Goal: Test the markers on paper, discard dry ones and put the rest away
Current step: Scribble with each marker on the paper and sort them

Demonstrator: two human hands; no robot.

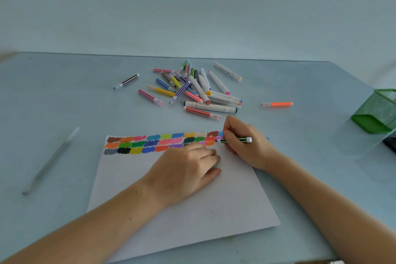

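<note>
A blurred pale slender stick (50, 161) was noted far left on the grey-blue tabletop (70, 96). The white paper sheet (182, 206) with its rows of coloured test swatches (158, 142) was pinned by the left hand (186, 169), fingers flat and relaxed. A loose heap of striped and white plastic markers (197, 88) lay beyond the sheet. The thin green-striped marker (235, 140) was pinched in the right hand (242, 141), tip at the swatch rows' right end. It was judged light, rigid and smooth; a grip near the tip was judged steadiest. A green mesh metal pen holder (377, 111) stood far right.
</note>
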